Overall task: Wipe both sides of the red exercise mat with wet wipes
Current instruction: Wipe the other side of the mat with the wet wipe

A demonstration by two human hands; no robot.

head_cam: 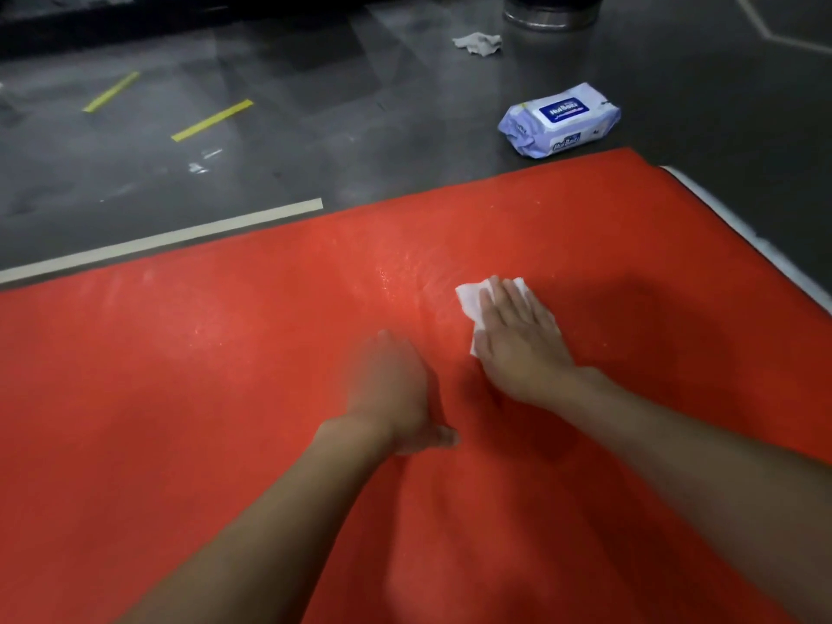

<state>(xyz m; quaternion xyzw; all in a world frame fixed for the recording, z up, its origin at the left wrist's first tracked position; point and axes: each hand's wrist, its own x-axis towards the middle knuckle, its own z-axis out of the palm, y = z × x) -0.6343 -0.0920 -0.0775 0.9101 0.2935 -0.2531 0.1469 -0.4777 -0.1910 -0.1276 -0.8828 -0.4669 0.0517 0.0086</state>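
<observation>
The red exercise mat (189,398) lies flat on the dark floor and fills most of the view. My right hand (517,340) presses flat on a white wet wipe (468,299) near the mat's middle, fingers together over it. A wet, shiny streak shows on the mat just left of the wipe. My left hand (396,394) rests palm down on the mat, closer to me, blurred, holding nothing. A pack of wet wipes (558,119) lies on the floor just beyond the mat's far edge.
A crumpled used wipe (479,42) lies on the floor near a round metal base (549,15) at the top. Beige tape (180,238) runs along the mat's far left edge; yellow tape strips (211,120) mark the floor. A white edge (738,227) borders the mat's right side.
</observation>
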